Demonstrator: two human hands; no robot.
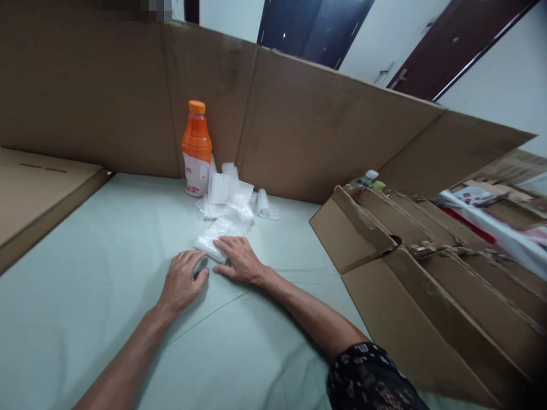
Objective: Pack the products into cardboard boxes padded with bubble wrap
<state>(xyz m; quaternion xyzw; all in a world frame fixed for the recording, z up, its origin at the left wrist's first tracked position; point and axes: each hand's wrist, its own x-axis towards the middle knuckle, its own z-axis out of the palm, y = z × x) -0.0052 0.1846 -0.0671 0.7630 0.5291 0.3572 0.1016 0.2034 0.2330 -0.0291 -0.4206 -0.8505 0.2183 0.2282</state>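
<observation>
My right hand (pixel 238 260) lies with its fingers stretched over the near end of a bubble wrap piece (pixel 222 230), touching it from above. To its left, my left hand (pixel 183 280) rests on the pale green tabletop (pixel 106 285), fingers curved and thumb apart, with nothing in its grasp. Its fingertips are close to the wrap's left corner. Behind this piece more bubble wrap sheets (pixel 231 193) lie in a loose heap. An orange bottle (pixel 197 149) with an orange cap and a pale label stands upright at the heap's back left.
A tall cardboard wall (pixel 307 119) closes off the back. A flat cardboard box (pixel 47 193) lies at the left. On the right stands a divided cardboard box (pixel 384 319), with a clear bottle (pixel 368 179) and other items inside its compartments.
</observation>
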